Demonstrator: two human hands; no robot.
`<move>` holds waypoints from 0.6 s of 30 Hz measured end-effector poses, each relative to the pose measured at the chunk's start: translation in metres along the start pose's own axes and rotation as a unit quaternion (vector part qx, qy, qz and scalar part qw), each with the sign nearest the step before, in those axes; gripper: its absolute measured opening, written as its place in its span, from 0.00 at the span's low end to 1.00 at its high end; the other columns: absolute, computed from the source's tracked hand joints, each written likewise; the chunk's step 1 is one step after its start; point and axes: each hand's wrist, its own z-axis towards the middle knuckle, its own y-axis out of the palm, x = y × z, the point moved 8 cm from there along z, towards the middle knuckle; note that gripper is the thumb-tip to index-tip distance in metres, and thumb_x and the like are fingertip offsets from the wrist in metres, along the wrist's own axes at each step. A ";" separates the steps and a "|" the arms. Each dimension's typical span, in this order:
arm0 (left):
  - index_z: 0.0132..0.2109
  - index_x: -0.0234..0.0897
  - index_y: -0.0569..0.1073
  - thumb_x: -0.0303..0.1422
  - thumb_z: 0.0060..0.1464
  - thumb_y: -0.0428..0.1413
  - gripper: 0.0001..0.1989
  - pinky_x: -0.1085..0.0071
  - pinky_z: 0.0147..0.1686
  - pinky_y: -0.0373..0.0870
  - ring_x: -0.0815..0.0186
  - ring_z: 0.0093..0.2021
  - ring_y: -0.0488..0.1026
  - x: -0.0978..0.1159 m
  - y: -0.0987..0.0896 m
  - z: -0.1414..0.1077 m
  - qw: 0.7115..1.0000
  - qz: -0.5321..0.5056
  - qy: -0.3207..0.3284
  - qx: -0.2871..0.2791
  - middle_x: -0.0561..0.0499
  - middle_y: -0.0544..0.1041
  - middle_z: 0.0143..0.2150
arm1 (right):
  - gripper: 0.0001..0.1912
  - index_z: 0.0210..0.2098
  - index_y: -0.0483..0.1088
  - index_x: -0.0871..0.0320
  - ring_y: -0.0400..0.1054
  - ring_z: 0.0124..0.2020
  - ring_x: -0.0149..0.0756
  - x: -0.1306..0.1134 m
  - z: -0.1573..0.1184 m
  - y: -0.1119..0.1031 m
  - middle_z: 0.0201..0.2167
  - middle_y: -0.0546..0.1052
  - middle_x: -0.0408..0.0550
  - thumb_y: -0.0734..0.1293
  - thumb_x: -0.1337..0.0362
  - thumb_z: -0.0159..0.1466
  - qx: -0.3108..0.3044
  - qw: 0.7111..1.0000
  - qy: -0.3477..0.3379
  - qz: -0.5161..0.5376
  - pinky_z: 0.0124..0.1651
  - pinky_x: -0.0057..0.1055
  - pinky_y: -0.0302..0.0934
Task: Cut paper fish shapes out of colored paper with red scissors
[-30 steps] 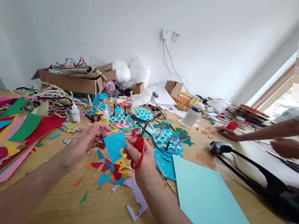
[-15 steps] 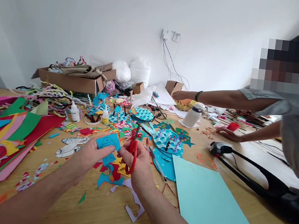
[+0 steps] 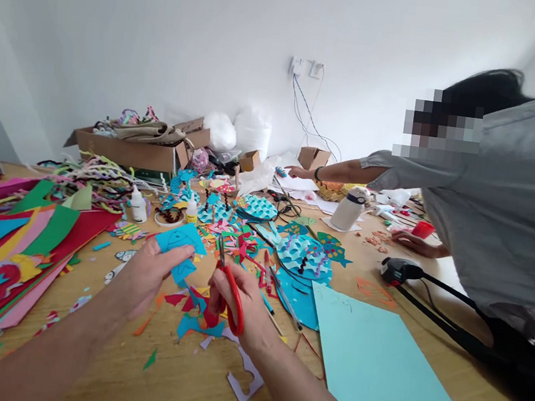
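I have the left hand (image 3: pixel 143 279) pinching the blue paper (image 3: pixel 177 239) between thumb and fingers, up over the table (image 3: pixel 167 383); a fish is drawn on it. I have the right hand (image 3: pixel 251 309) curled around the red scissors (image 3: pixel 237 301) — blades up, just beside the paper. Paper scraps (image 3: pixel 200 328) lie below — a big pale sheet (image 3: pixel 384 364) lies right.
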 end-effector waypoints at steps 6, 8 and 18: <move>0.28 0.38 0.72 0.34 0.40 0.62 0.07 0.74 0.23 0.67 0.67 0.26 0.69 0.005 -0.012 0.006 0.999 -0.034 0.007 0.030 0.56 0.75 0.23 | 0.21 0.19 0.59 0.56 0.57 0.15 0.27 0.012 -0.002 0.008 0.12 0.62 0.37 0.66 0.46 0.53 -0.027 0.995 0.053 -0.083 0.20 0.26 0.53; 0.28 0.38 0.73 0.34 0.40 0.62 0.07 0.73 0.24 0.68 0.67 0.26 0.70 0.006 -0.011 0.005 0.999 -0.033 0.006 0.026 0.56 0.76 0.23 | 0.23 0.18 0.59 0.56 0.57 0.15 0.27 0.013 -0.002 0.011 0.12 0.61 0.37 0.67 0.45 0.52 -0.034 0.995 0.050 -0.083 0.20 0.26 0.54; 0.25 0.37 0.73 0.34 0.42 0.61 0.05 0.74 0.24 0.69 0.69 0.24 0.69 0.006 0.004 0.000 1.000 -0.018 0.007 -0.024 0.57 0.75 0.23 | 0.24 0.20 0.61 0.57 0.58 0.14 0.27 0.013 -0.004 0.013 0.12 0.63 0.38 0.64 0.41 0.52 -0.062 0.994 0.056 -0.077 0.17 0.24 0.50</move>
